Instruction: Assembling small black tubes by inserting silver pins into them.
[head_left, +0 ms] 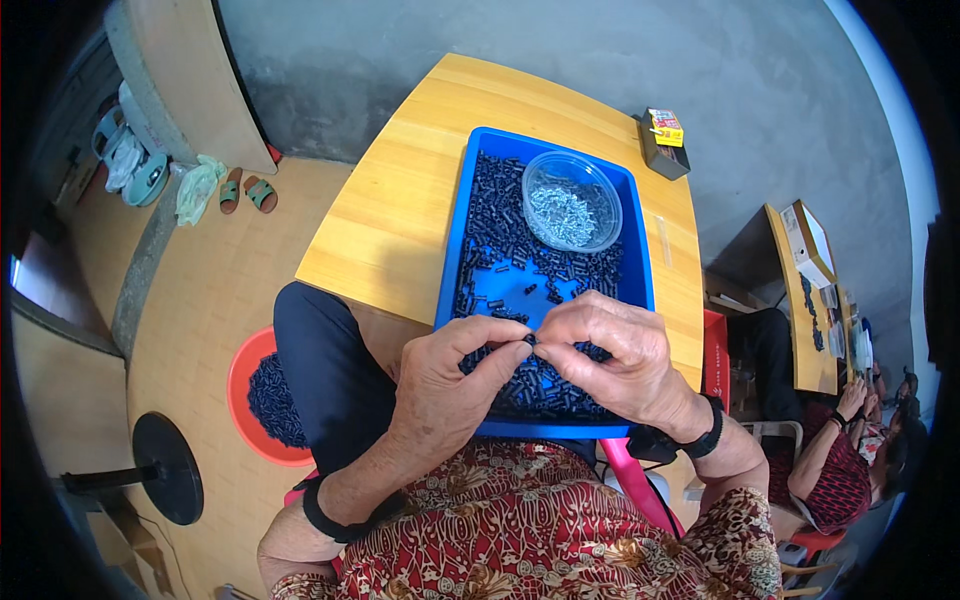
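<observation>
Over the near part of a blue tray, my left hand and my right hand meet fingertip to fingertip. Between them they pinch a small black plastic piece, mostly covered by the fingers. Many small black cylindrical pieces like it are spread through the tray, thickest along the far and left side. Inside the tray, at its far right, stands a round clear tub holding a heap of small silvery metal parts, too small to name. Bare blue bottom shows in the tray's middle.
The tray sits on a yellow wooden table. At the table's far right corner is a dark box with a yellow packet. An orange basin of black pieces stands left on the floor. Another person works at a table right.
</observation>
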Motion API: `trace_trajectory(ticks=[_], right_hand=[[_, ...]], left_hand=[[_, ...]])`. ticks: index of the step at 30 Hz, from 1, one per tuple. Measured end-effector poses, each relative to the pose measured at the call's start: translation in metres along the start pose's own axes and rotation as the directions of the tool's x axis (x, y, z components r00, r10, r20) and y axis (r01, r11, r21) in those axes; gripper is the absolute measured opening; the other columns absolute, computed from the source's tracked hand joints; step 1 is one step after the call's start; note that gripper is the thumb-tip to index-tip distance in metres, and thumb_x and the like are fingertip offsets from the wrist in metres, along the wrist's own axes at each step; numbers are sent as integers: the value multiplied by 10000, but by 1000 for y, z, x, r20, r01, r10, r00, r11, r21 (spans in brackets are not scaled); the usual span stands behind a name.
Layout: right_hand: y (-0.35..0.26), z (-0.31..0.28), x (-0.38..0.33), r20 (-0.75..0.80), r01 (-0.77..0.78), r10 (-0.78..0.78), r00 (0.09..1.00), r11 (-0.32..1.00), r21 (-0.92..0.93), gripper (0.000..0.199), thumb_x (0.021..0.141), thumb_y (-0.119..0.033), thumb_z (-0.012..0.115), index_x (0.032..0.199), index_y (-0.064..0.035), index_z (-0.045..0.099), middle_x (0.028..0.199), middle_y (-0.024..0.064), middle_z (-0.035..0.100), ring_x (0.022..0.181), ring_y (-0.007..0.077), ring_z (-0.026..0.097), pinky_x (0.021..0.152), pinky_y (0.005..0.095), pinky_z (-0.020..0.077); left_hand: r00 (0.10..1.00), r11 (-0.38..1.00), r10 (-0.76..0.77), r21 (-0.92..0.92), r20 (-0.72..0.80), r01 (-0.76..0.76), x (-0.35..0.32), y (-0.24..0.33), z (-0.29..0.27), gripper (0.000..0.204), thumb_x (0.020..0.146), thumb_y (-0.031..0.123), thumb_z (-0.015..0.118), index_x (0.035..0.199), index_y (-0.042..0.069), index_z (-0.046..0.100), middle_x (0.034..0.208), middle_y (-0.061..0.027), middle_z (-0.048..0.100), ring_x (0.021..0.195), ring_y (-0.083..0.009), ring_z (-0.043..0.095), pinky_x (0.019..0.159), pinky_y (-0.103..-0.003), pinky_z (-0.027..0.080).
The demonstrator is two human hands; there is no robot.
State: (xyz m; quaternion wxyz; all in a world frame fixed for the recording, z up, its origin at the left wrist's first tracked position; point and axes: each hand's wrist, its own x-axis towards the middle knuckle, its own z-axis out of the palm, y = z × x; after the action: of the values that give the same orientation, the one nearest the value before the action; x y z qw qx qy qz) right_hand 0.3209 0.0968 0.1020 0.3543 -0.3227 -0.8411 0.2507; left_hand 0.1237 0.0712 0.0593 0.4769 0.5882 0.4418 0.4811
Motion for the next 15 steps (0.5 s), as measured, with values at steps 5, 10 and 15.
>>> trace_trajectory(ticks=[5, 10, 15], right_hand=[[-1, 6, -4, -56, 66, -71, 996, 994, -92, 176, 769, 16, 766, 911, -9, 665, 878, 99, 675, 812, 257, 678, 679, 353, 550], [-1, 11, -8, -59, 173, -193, 980, 955, -241, 215, 747, 25, 773, 935, 0, 670, 902, 119, 655, 796, 267, 669, 670, 350, 548], [0, 7, -7, -53, 143, -158, 986, 966, -218, 174, 772, 43, 733, 929, -1, 671, 908, 122, 649, 805, 268, 666, 683, 356, 547]], left_hand=[[997, 997, -73, 3, 10, 73, 1, 5, -1, 154, 882, 93, 717, 1009, 5, 719, 854, -72, 725, 796, -96, 653, 717, -256, 510], [997, 997, -72, -40, 29, 73, 2, 5, -1, 151, 887, 105, 716, 996, 0, 716, 831, -45, 718, 788, -70, 632, 709, -246, 502], [994, 996, -88, -25, 63, 90, 4, 4, -2, 153, 893, 114, 712, 994, -1, 714, 836, -39, 719, 796, -65, 630, 718, -245, 502]])
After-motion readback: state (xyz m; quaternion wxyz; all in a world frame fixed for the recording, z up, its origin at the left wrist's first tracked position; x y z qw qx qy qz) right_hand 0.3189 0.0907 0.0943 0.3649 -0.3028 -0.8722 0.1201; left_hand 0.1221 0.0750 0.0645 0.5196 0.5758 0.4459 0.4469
